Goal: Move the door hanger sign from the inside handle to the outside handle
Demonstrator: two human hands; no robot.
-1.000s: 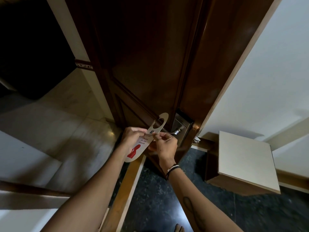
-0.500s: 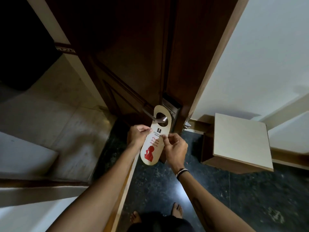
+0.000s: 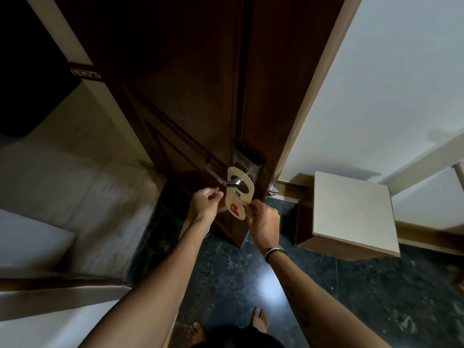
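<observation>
Sign had dropped onto the outside handle, nearly finishing; right hand pinched its five-o'clock edge, left hand hovered loosely open at nine o'clock.

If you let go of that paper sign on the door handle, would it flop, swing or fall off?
The door hanger sign looks like thin, flat card, so probably light and fairly stiff. Its hole loops around the lever handle, so it should stay hanging, perhaps swinging briefly. The right hand pinches its edge.
</observation>
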